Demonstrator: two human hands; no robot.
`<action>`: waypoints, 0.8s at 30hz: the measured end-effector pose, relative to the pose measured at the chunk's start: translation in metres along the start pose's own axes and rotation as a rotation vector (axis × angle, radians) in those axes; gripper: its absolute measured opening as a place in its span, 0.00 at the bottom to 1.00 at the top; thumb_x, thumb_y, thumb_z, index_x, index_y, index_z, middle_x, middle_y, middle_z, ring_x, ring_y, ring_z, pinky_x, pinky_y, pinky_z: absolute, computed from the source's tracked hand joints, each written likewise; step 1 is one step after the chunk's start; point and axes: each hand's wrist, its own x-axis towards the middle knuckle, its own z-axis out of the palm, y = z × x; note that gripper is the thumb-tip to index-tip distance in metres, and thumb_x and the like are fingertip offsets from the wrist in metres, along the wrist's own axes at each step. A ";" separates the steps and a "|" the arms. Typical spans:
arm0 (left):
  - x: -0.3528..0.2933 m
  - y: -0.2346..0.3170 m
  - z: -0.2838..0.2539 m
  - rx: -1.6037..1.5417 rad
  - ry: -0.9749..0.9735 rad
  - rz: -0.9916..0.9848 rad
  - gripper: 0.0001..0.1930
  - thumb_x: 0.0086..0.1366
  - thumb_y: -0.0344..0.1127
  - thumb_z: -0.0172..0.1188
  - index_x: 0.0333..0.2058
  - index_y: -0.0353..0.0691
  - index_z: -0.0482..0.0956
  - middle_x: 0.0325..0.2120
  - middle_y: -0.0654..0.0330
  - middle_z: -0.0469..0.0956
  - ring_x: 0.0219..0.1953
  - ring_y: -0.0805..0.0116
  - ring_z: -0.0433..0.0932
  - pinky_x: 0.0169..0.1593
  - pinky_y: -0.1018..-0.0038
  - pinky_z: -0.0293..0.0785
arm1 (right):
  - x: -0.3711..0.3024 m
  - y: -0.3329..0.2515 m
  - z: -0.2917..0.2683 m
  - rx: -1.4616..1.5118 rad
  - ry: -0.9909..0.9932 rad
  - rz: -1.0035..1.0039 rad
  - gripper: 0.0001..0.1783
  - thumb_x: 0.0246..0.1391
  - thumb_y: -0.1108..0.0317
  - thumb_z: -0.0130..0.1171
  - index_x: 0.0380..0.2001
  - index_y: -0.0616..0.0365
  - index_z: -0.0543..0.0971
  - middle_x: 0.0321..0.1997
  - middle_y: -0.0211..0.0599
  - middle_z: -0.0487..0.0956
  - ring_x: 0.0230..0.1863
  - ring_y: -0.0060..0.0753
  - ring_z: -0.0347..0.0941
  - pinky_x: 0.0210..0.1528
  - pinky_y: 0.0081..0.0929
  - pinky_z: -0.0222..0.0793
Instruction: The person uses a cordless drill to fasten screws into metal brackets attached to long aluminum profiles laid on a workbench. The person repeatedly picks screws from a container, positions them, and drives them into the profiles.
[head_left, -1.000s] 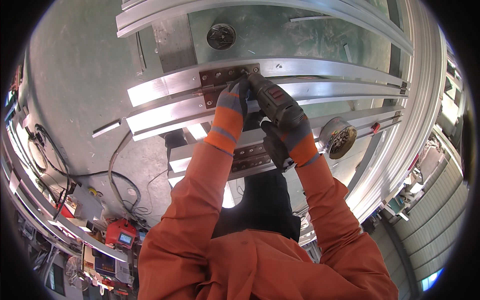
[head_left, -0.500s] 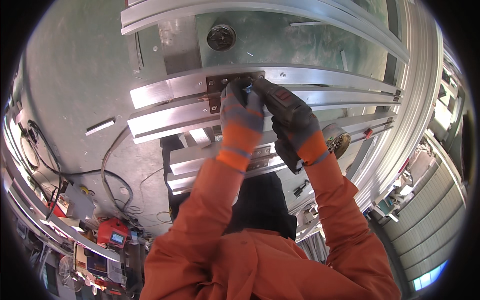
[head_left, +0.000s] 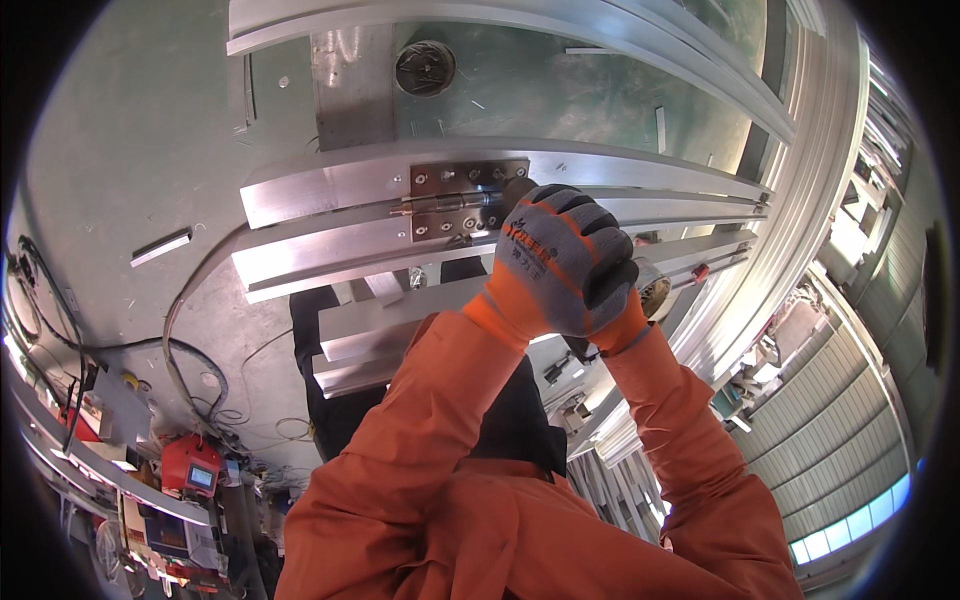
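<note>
Two gloved hands bunched together at the right end of a metal hinge, which lies flat across a pair of long aluminium bars on the green worktop. Left hand uppermost, fingers curled together over something dark beneath it, probably a power drill, though almost wholly hidden. Right hand tucked under the left and mostly covered; cannot tell how its fingers stand. Several screw heads already seated in both hinge leaves, so fixing looks well along. Remaining, at a guess: the holes nearest the gloves at the hinge's right end. More bars stacked toward the near edge, unhinged as far as can be seen. Round dark disc lying apart near the far edge.
</note>
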 end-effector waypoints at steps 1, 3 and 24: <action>0.002 0.000 0.002 -0.009 0.019 -0.006 0.09 0.43 0.40 0.67 0.24 0.44 0.80 0.22 0.59 0.78 0.28 0.54 0.77 0.35 0.61 0.73 | -0.003 0.012 -0.002 0.037 -0.006 0.048 0.26 0.57 0.61 0.64 0.58 0.51 0.74 0.59 0.35 0.76 0.63 0.37 0.70 0.66 0.31 0.65; 0.005 -0.001 0.005 -0.007 0.040 -0.018 0.09 0.43 0.39 0.67 0.23 0.44 0.80 0.22 0.60 0.77 0.26 0.55 0.76 0.33 0.61 0.73 | -0.004 0.019 -0.006 0.160 -0.022 0.125 0.28 0.56 0.59 0.65 0.59 0.51 0.74 0.60 0.35 0.76 0.64 0.37 0.70 0.66 0.31 0.64; -0.008 -0.007 0.001 -0.011 0.122 -0.042 0.14 0.40 0.41 0.65 0.29 0.46 0.82 0.30 0.57 0.80 0.32 0.50 0.78 0.40 0.61 0.75 | 0.019 -0.056 -0.034 -0.060 -0.111 0.003 0.22 0.48 0.60 0.68 0.48 0.49 0.79 0.49 0.33 0.82 0.52 0.34 0.78 0.56 0.33 0.72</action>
